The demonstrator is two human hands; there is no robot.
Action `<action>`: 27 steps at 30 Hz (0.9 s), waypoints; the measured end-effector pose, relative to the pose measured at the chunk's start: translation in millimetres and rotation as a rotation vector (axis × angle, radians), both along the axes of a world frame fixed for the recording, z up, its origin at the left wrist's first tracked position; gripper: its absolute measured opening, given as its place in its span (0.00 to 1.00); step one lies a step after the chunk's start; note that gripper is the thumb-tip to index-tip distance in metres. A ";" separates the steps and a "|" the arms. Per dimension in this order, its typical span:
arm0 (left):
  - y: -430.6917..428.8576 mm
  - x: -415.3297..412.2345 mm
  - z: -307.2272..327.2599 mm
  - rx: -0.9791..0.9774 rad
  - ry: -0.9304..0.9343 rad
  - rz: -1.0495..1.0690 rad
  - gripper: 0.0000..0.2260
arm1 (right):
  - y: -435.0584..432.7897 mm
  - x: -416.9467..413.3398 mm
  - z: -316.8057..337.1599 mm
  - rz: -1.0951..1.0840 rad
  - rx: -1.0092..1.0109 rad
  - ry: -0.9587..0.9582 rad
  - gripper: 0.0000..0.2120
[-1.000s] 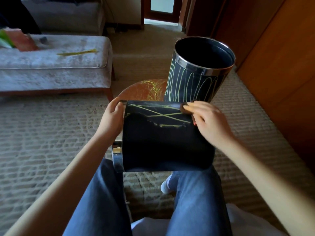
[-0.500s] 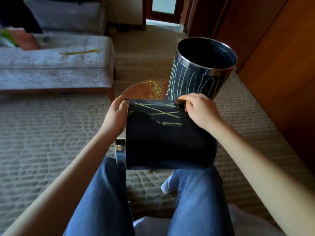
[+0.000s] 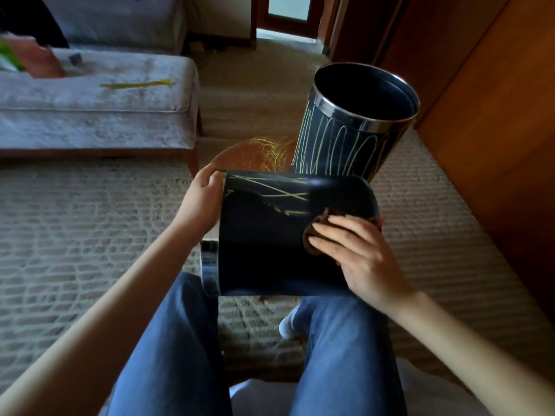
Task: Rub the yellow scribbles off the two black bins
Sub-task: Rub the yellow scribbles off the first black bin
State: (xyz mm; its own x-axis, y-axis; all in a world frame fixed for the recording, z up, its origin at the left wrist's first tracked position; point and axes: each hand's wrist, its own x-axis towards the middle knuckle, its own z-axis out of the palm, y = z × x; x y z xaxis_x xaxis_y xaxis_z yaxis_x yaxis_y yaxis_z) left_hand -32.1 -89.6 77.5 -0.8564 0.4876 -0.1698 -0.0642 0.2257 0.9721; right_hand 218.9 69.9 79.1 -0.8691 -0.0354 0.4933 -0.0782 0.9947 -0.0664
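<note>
A black bin [image 3: 270,250] lies on its side across my lap, its chrome rim to the left. Yellow scribbles [image 3: 270,187] cross its far upper part; the near part is plain black. My left hand [image 3: 201,202] grips the bin's left edge by the rim. My right hand [image 3: 357,253] holds a dark brown cloth [image 3: 312,244] pressed against the bin's right side, below the marks. The second black bin [image 3: 345,145] stands upright just behind, with looping yellow scribbles over its wall.
A round brown table [image 3: 249,154] with yellow scribbles on its top sits behind the lying bin. A grey upholstered bench [image 3: 90,115] with a yellow streak is at the far left. Wooden panels [image 3: 495,145] line the right. Ribbed carpet covers the floor.
My right hand has slid with the cloth from the bin's far upper edge down toward me and to the right. The left hand has kept its hold on the rim.
</note>
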 end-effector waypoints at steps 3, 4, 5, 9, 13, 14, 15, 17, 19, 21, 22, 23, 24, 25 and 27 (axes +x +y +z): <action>-5.0 5.6 1.5 -0.028 0.025 0.018 0.28 | 18.8 -37.3 20.6 -0.022 -0.105 -0.069 0.17; -7.1 6.3 0.7 -0.037 0.041 0.013 0.30 | 23.2 -54.2 29.7 -0.081 -0.164 -0.123 0.17; -9.2 8.0 0.4 -0.045 0.046 0.018 0.31 | 26.9 -71.9 39.1 -0.144 -0.220 -0.194 0.18; -14.1 17.6 2.2 -0.046 0.068 0.035 0.22 | 39.8 -133.8 59.4 -0.312 -0.389 -0.506 0.20; -11.1 15.3 -3.3 -0.033 0.069 0.038 0.23 | 31.5 -115.4 47.2 -0.284 -0.346 -0.338 0.19; -10.4 15.0 -4.4 -0.024 0.062 0.034 0.24 | 23.6 -97.5 40.9 -0.220 -0.295 -0.245 0.19; -9.5 14.1 -4.3 -0.026 0.047 0.036 0.26 | 15.0 -78.3 32.9 -0.157 -0.251 -0.168 0.20; -7.0 10.9 -5.0 -0.024 0.045 0.031 0.26 | -2.6 -39.5 15.0 -0.040 -0.169 -0.101 0.19; -5.1 6.2 -4.4 -0.010 0.030 0.026 0.27 | -15.6 -7.0 -0.3 0.075 -0.047 -0.117 0.18; -7.3 7.7 -5.3 0.001 0.039 0.025 0.27 | -16.7 7.1 -2.9 0.169 0.058 -0.141 0.20; -10.1 10.1 -8.0 0.008 0.064 0.027 0.25 | -13.6 4.8 0.4 0.201 0.084 -0.121 0.19; -13.0 14.1 -9.5 0.014 0.083 0.031 0.23 | -10.9 -2.1 4.5 0.210 0.085 -0.090 0.19; -16.3 17.5 -12.2 0.026 0.093 0.033 0.22 | -9.5 -12.9 8.5 0.196 0.058 -0.056 0.18; -19.9 21.4 -14.1 0.040 0.094 0.034 0.23 | -8.9 -26.7 12.9 0.152 0.005 -0.034 0.17; -25.9 27.8 -16.6 0.065 0.103 0.030 0.25 | -5.0 -62.4 23.2 -0.001 -0.146 -0.077 0.18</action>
State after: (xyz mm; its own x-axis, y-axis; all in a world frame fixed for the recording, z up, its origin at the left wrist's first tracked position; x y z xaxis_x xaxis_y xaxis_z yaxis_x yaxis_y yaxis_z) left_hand -4.4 -115.5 61.0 -0.8821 0.4686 -0.0486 0.0312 0.1610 0.9865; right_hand 156.5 64.9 102.3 -0.9046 0.0332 0.4250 -0.0658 0.9741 -0.2162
